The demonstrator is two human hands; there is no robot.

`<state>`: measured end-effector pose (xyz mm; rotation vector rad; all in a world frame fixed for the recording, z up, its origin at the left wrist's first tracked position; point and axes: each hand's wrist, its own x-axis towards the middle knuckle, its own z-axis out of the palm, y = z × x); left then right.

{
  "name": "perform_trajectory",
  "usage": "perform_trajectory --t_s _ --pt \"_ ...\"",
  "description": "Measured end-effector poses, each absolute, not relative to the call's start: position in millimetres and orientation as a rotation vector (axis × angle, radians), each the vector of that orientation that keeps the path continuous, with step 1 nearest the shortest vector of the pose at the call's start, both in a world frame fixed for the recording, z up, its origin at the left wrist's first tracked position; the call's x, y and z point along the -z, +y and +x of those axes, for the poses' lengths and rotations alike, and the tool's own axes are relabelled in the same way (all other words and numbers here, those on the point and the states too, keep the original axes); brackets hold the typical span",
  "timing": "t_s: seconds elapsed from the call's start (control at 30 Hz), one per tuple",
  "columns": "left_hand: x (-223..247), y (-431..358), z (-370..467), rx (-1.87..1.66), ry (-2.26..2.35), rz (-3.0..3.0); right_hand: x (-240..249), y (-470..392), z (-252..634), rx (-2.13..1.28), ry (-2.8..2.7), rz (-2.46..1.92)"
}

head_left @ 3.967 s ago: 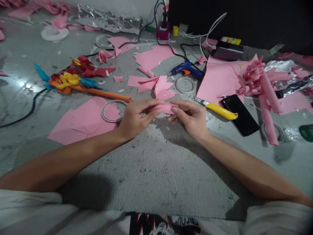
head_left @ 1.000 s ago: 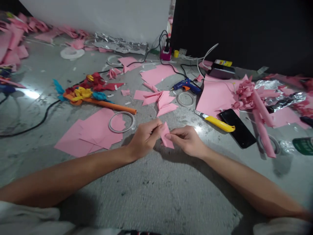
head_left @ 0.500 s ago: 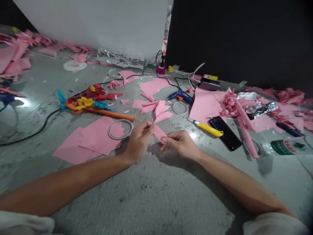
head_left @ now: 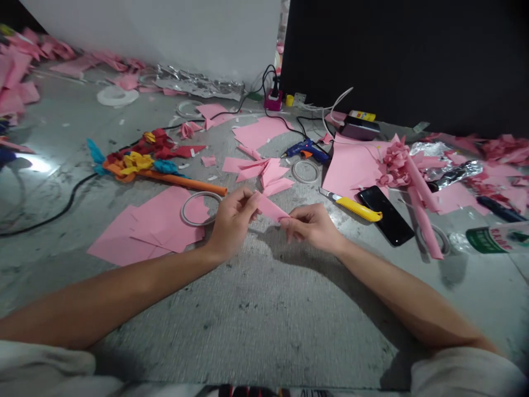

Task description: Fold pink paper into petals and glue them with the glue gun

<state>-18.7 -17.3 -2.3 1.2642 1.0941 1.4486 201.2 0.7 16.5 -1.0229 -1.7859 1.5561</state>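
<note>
Between my hands a small folded piece of pink paper is stretched at a slant above the grey floor. My left hand pinches its upper left end between thumb and fingers. At its lower right end my right hand closes thumb and fingertips on it. Just beyond lie folded pink paper pieces in a loose fan. Left of my left hand, flat pink sheets overlap, with a tape roll resting partly on them.
A blue glue gun, another tape roll, a yellow utility knife and a black phone lie right of centre. Paper flowers with an orange stem lie left. Rolled pink stems and a bottle are at right.
The pink paper now shows more of its length between my fingers, with my right hand slightly farther right. The whole view has shifted a little.
</note>
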Motion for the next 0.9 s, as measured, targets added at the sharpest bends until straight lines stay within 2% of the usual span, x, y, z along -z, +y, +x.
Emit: perform_trajectory --t_s 0.23,0.33,0.47,0.57,0.9 --pt "-3.6 -19.8 -16.5 -1.385 0.999 1.194 -1.1 9.1 205.6 -1.512 -1.483 -0.915" --pt "-6.2 -19.3 -17.8 -1.16 0.971 1.222 2.9 12.6 204.0 -1.433 -1.322 -0.948" --pt "-11.1 -17.4 -20.0 -0.838 1.003 1.364 -4.0 12.7 203.7 -1.205 -1.456 -1.101" --pt "-11.0 -16.1 -20.2 -0.828 1.025 1.381 -8.2 12.7 205.8 -1.124 -1.584 -1.222" --pt "1.2 -13.3 -21.6 -0.828 1.001 1.316 12.8 21.4 211.7 -1.292 -1.516 -1.215"
